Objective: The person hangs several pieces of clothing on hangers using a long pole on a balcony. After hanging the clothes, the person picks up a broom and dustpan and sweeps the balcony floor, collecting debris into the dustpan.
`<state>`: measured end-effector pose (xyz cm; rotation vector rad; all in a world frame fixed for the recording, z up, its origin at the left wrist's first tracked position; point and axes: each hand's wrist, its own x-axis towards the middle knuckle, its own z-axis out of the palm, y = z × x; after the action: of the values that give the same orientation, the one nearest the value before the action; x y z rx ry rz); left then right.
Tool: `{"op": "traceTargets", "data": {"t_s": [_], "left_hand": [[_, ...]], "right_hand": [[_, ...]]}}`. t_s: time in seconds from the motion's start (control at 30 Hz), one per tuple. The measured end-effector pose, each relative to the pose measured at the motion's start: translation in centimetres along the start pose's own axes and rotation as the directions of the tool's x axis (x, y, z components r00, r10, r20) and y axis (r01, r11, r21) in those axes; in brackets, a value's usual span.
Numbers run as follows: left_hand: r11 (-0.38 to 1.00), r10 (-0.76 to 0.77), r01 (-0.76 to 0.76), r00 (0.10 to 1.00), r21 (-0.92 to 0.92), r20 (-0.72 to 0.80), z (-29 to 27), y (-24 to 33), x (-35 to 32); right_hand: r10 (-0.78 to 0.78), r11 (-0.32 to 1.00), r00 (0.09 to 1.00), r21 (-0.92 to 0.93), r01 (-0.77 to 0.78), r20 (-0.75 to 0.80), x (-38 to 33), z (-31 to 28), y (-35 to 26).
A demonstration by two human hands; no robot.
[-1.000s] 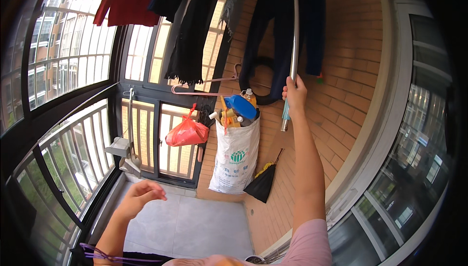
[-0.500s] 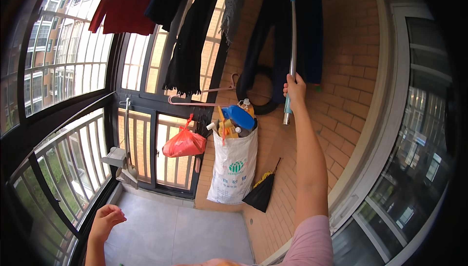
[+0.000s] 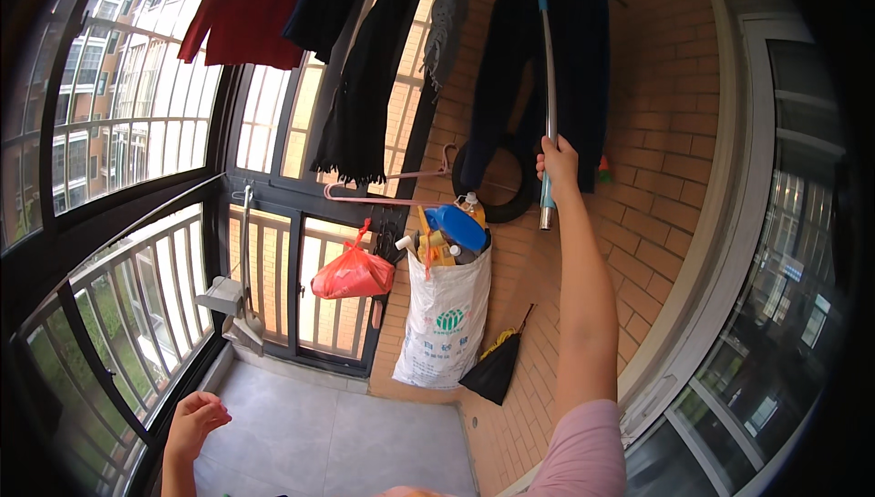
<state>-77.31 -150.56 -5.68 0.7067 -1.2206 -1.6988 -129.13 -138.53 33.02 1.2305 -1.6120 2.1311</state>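
Note:
My right hand [image 3: 559, 169] is wrapped round the lower part of a metal pole [image 3: 550, 69] with light-blue sleeves. My right arm reaches up, and the pole stands nearly upright in front of dark trousers [image 3: 499, 60] hanging by the brick wall. Its upper end runs to the picture's top edge, so I cannot tell what it touches there. Low on the left, my left hand [image 3: 193, 422] hovers above the grey floor [image 3: 273, 433], its fingers curled together with nothing visible in them.
A red top [image 3: 244, 10] and a black fringed scarf [image 3: 357, 123] hang overhead. Against the wall lean a stuffed white sack [image 3: 445, 319], a black tyre [image 3: 460, 169] and a folded black umbrella [image 3: 492, 369]. A red plastic bag [image 3: 354, 274] hangs by the window; a sliding door [image 3: 775, 269] is right.
The view has shifted slightly, so the surroundings sit a little lower and farther right. My right hand keeps its hold on the pole; my left hand is little changed.

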Motion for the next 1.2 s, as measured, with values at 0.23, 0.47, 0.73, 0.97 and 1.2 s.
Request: {"op": "traceTargets", "data": {"t_s": [0.23,0.47,0.73,0.97,1.2], "left_hand": [[1.0,-0.012,0.012,1.0,-0.013,0.015,0.5,0.0,0.2],[0.999,-0.046,0.045,0.998,0.008,0.034,1.6,-0.5,0.2],[0.99,-0.118,0.131,0.975,-0.059,0.189,3.1,-1.9,2.3],[0.969,-0.157,0.194,0.962,-0.154,0.224,7.7,-2.4,5.1],[0.912,-0.403,0.407,0.865,0.049,0.3,13.8,-5.4,4.6]], "right_hand": [[-0.014,1.0,1.0,0.009,0.014,-0.028,-2.0,-0.8,2.9],[-0.02,1.0,0.999,-0.023,0.019,-0.033,-3.5,-1.9,2.8],[0.003,0.941,0.992,0.335,-0.046,0.127,-17.0,-2.3,10.3],[0.168,0.879,0.789,0.272,-0.391,0.591,-28.6,-2.2,12.7],[-0.009,0.754,0.331,0.224,-0.618,0.944,-44.1,2.5,9.4]]}}
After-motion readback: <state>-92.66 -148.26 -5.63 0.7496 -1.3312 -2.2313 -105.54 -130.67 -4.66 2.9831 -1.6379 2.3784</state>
